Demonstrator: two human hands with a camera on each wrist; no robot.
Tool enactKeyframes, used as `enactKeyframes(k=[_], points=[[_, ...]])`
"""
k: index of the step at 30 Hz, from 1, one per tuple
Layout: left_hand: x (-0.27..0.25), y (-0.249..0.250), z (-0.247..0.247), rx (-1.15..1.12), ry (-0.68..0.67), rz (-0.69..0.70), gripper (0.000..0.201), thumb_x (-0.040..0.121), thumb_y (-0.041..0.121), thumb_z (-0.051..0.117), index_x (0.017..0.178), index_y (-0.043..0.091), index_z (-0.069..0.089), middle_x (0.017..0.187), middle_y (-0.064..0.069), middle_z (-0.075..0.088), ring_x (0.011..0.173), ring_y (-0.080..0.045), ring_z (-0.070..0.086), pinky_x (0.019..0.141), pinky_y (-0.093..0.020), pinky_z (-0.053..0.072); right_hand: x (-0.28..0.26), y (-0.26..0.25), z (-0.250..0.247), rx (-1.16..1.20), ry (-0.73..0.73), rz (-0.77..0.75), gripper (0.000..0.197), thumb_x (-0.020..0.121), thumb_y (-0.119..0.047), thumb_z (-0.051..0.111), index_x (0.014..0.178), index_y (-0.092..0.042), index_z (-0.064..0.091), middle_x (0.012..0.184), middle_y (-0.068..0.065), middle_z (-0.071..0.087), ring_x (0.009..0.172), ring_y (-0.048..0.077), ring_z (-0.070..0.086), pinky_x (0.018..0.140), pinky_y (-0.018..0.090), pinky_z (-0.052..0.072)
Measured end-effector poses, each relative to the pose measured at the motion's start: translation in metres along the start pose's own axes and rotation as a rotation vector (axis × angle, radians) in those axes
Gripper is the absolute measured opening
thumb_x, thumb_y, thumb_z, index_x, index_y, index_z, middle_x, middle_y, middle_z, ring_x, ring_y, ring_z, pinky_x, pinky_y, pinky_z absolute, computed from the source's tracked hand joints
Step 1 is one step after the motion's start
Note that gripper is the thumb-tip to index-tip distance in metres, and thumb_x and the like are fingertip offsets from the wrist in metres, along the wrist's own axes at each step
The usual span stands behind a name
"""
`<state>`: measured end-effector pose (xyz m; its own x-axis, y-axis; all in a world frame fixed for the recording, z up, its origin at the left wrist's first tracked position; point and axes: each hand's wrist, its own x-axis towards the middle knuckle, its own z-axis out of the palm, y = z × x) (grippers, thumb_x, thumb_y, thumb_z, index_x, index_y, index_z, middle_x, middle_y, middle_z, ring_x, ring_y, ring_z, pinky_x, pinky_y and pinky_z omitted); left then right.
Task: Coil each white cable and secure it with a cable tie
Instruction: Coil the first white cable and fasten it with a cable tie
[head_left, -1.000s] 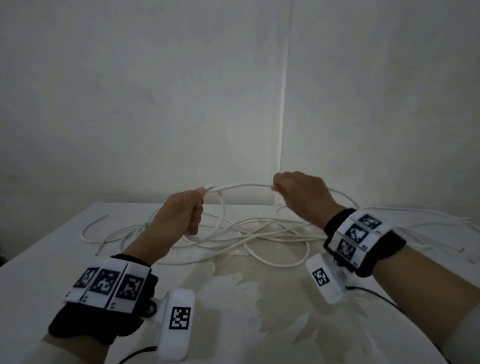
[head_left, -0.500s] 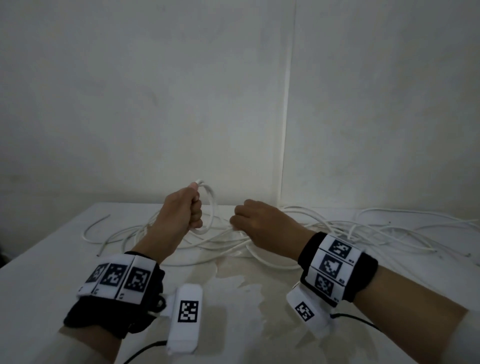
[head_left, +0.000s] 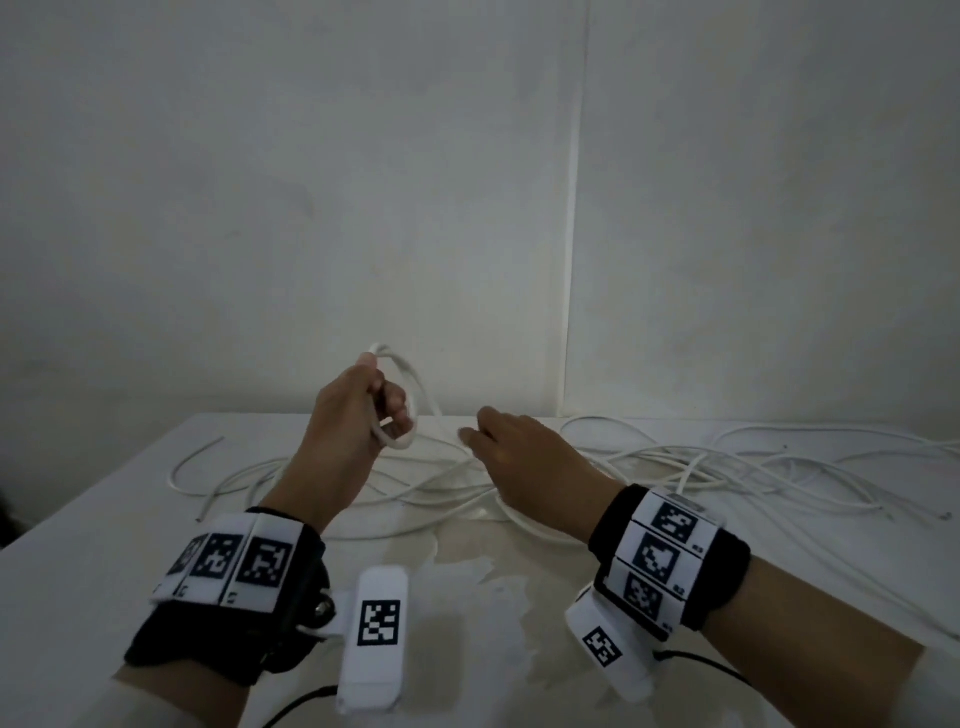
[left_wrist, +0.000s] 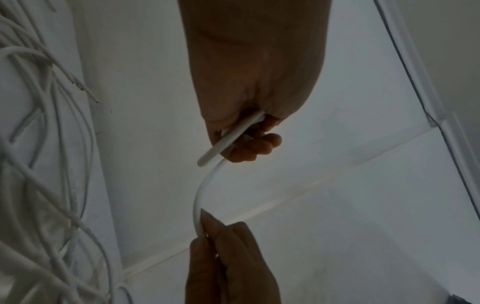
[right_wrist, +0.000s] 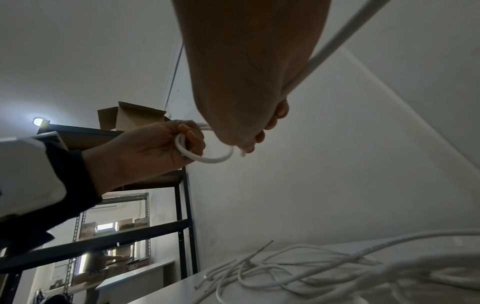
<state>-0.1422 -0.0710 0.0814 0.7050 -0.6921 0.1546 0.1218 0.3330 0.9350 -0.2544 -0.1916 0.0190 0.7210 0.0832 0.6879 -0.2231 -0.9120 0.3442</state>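
Observation:
Raised above the table (head_left: 93, 551), my left hand (head_left: 392, 410) grips a small loop of the white cable (head_left: 410, 384) in curled fingers. The left wrist view shows the cable (left_wrist: 201, 191) leaving my left hand (left_wrist: 249, 144) and curving down to my right hand (left_wrist: 207, 230), which pinches it. My right hand (head_left: 470, 439) sits just right of the loop and lower, with the cable running back under its palm. In the right wrist view the loop (right_wrist: 210, 159) hangs from my left hand (right_wrist: 192, 142). More loose white cables (head_left: 727, 467) lie tangled across the table. No cable tie is in view.
A white wall with a vertical trim (head_left: 574, 260) stands right behind the table. A pale stain (head_left: 493, 597) marks the tabletop between my wrists. To the left stands a dark metal shelf (right_wrist: 179, 226) with a cardboard box (right_wrist: 130, 117) on top.
My right hand has swung left and down, bringing the cable to my left hand. The straight span between the hands has become a small loop in my left hand, which has risen slightly.

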Motion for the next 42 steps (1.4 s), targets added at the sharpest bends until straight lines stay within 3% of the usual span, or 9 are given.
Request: enactKeyframes(k=[2, 5, 10, 13, 17, 24, 29, 34, 42], points=[[-0.003, -0.004, 0.003, 0.033, -0.030, 0.003, 0.036, 0.100, 0.021, 0.031, 0.065, 0.015, 0.038, 0.043, 0.004, 0.050, 0.043, -0.007, 0.048, 0.047, -0.019, 0.047, -0.001, -0.004, -0.004, 0.014, 0.030, -0.051, 0.011, 0.063, 0.000, 0.071, 0.067, -0.007, 0.064, 0.065, 0.006, 0.057, 0.045, 0.019, 0.049, 0.045, 0.024, 0.021], [-0.009, -0.013, 0.010, 0.073, -0.100, 0.015, 0.035, 0.100, 0.019, 0.028, 0.068, 0.013, 0.041, 0.048, 0.002, 0.058, 0.047, -0.008, 0.057, 0.053, -0.024, 0.051, 0.006, -0.009, -0.013, 0.058, 0.137, -0.150, 0.023, 0.081, -0.012, 0.043, 0.067, -0.009, 0.061, 0.066, 0.006, 0.059, 0.047, 0.019, 0.053, 0.043, 0.024, 0.033], [-0.012, -0.018, 0.014, 0.134, -0.129, 0.025, 0.033, 0.101, 0.023, 0.030, 0.072, 0.011, 0.042, 0.055, -0.001, 0.060, 0.047, -0.008, 0.058, 0.044, -0.020, 0.047, 0.009, -0.005, -0.027, 0.042, 0.248, -0.194, 0.017, 0.086, -0.027, 0.049, 0.082, -0.013, 0.041, 0.065, 0.002, 0.059, 0.044, 0.014, 0.051, 0.039, 0.022, 0.031], [-0.015, -0.021, 0.013, 0.275, -0.177, 0.054, 0.034, 0.101, 0.024, 0.028, 0.072, 0.009, 0.039, 0.050, 0.004, 0.056, 0.046, -0.012, 0.052, 0.043, -0.021, 0.043, 0.013, -0.001, -0.037, 0.064, 0.319, -0.224, 0.026, 0.083, -0.036, 0.055, 0.082, -0.010, 0.049, 0.065, 0.002, 0.058, 0.042, 0.013, 0.048, 0.038, 0.022, 0.031], [-0.017, -0.021, 0.008, 0.489, -0.255, 0.087, 0.035, 0.100, 0.025, 0.030, 0.076, 0.006, 0.046, 0.058, -0.007, 0.051, 0.054, -0.018, 0.049, 0.054, -0.028, 0.040, 0.017, 0.010, -0.046, 0.028, 0.274, -0.289, 0.012, 0.076, -0.020, 0.071, 0.078, -0.013, 0.061, 0.079, 0.003, 0.055, 0.046, 0.014, 0.049, 0.040, 0.021, 0.032], [-0.027, -0.017, 0.002, 0.478, -0.356, -0.143, 0.040, 0.099, 0.020, 0.030, 0.060, 0.012, 0.038, 0.043, 0.003, 0.036, 0.033, -0.008, 0.025, 0.037, -0.017, 0.024, 0.019, 0.041, -0.057, 0.173, 0.136, 0.109, 0.026, 0.085, -0.026, 0.045, 0.069, -0.016, 0.064, 0.061, -0.002, 0.061, 0.041, 0.017, 0.052, 0.040, 0.014, 0.028], [-0.028, -0.013, 0.008, 0.215, -0.406, -0.282, 0.044, 0.099, 0.030, 0.027, 0.062, 0.010, 0.038, 0.042, 0.002, 0.030, 0.030, -0.005, 0.019, 0.031, -0.014, 0.019, 0.023, 0.039, -0.045, 0.155, 0.074, 0.157, 0.014, 0.083, -0.019, 0.054, 0.070, -0.015, 0.060, 0.061, -0.006, 0.062, 0.041, 0.015, 0.052, 0.039, 0.013, 0.011], [-0.031, -0.011, 0.007, 0.233, -0.361, -0.248, 0.037, 0.096, 0.028, 0.038, 0.063, 0.013, 0.035, 0.044, 0.007, 0.024, 0.031, -0.003, 0.017, 0.032, -0.013, 0.015, 0.021, 0.033, -0.042, 0.370, -0.151, 0.284, 0.018, 0.097, -0.017, 0.042, 0.099, -0.010, 0.059, 0.096, 0.001, 0.063, 0.078, 0.020, 0.054, 0.062, 0.026, 0.029], [-0.025, -0.001, 0.001, 0.082, -0.327, -0.182, 0.038, 0.096, 0.029, 0.035, 0.062, 0.014, 0.032, 0.041, 0.009, 0.024, 0.029, -0.001, 0.018, 0.032, -0.013, 0.015, 0.005, 0.032, -0.041, 0.509, -0.063, 0.414, 0.033, 0.096, -0.026, 0.038, 0.096, -0.005, 0.063, 0.084, 0.003, 0.063, 0.067, 0.020, 0.051, 0.058, 0.030, 0.037]])
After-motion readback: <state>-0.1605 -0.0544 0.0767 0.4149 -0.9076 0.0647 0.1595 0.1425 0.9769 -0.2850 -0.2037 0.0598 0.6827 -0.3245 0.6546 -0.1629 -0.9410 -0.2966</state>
